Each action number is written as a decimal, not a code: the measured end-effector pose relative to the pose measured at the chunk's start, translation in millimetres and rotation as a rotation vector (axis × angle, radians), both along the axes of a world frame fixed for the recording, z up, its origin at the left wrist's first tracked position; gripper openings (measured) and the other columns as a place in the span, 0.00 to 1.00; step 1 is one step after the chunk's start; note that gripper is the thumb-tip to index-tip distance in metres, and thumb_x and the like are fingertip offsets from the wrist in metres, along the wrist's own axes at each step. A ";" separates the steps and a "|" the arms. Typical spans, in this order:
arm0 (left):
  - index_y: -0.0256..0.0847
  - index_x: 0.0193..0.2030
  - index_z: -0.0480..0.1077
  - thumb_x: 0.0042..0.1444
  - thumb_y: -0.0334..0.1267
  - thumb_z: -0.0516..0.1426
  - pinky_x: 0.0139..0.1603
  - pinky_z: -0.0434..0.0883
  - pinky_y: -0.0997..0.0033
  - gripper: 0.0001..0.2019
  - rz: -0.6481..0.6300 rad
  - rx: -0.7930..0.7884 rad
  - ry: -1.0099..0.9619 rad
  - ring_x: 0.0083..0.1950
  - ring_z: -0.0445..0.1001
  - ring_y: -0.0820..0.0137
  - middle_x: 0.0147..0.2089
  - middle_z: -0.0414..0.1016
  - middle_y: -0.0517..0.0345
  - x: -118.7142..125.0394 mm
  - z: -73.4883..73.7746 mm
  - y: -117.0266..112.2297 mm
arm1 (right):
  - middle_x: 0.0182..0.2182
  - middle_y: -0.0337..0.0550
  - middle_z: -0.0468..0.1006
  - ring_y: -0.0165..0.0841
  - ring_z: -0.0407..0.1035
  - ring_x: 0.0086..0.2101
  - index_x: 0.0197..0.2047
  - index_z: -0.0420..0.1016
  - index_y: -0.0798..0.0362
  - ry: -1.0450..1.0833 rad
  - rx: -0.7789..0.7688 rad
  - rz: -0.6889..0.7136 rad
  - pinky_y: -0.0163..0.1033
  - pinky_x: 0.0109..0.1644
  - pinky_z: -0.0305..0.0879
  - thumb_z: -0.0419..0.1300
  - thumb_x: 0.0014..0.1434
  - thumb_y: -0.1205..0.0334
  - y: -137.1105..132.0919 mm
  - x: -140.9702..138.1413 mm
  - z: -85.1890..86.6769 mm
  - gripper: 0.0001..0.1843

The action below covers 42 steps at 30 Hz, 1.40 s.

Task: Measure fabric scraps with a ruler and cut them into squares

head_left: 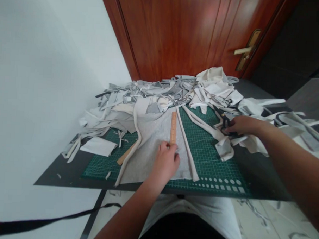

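A piece of light grey fabric [153,147] with rolled side edges lies on the green cutting mat [200,149]. On the fabric, a short wooden ruler [173,125] points away from me. My left hand [166,161] has its fingers closed on the near end of that ruler. At the right, my right hand [240,125] is closed around the handles of black scissors [224,123], beside fabric scraps. The blades point away to the left and are partly lost among the scraps. Another wooden strip [126,154] sticks out from under the fabric's left edge.
A heap of grey and cream fabric scraps [174,88] covers the back of the dark table [59,171]. More strips [299,127] lie to the right. A narrow fabric strip [201,124] rests on the mat. A white wall [58,76] and a wooden door [173,35] border the table.
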<state>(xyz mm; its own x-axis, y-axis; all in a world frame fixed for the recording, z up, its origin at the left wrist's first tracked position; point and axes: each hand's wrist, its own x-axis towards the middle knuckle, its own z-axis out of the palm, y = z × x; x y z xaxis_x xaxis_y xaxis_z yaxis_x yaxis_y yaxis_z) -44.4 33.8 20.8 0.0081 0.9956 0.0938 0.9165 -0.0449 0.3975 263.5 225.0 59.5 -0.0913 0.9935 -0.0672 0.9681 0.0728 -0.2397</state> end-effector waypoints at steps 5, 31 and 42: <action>0.41 0.50 0.74 0.60 0.31 0.58 0.49 0.73 0.64 0.12 0.002 -0.074 0.012 0.42 0.75 0.64 0.48 0.70 0.48 0.6 8.8 11.1 | 0.49 0.61 0.81 0.52 0.75 0.52 0.51 0.80 0.58 -0.084 0.152 0.142 0.56 0.58 0.70 0.57 0.65 0.65 -48.1 -59.0 8.3 0.15; 0.42 0.51 0.76 0.63 0.34 0.46 0.65 0.70 0.55 0.19 0.087 0.063 -0.207 0.58 0.76 0.60 0.55 0.80 0.53 -89.6 7.0 53.6 | 0.71 0.57 0.61 0.46 0.59 0.66 0.62 0.75 0.61 0.079 0.227 0.481 0.48 0.71 0.55 0.51 0.66 0.74 -35.0 -140.2 -22.2 0.24; 0.39 0.53 0.78 0.64 0.38 0.47 0.62 0.70 0.58 0.21 0.260 0.086 -0.173 0.57 0.75 0.58 0.55 0.80 0.51 -154.8 26.5 55.8 | 0.74 0.52 0.55 0.45 0.49 0.73 0.75 0.60 0.52 0.160 0.147 0.827 0.57 0.75 0.49 0.52 0.72 0.53 -154.4 -68.3 -58.8 0.31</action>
<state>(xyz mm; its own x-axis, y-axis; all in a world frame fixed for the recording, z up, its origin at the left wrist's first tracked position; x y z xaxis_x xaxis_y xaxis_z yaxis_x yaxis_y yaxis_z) -199.2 89.6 47.2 -0.2688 0.9505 0.1558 0.8209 0.1414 0.5534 195.2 70.6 0.7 -0.7884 0.6006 0.1329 0.5451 0.7823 -0.3014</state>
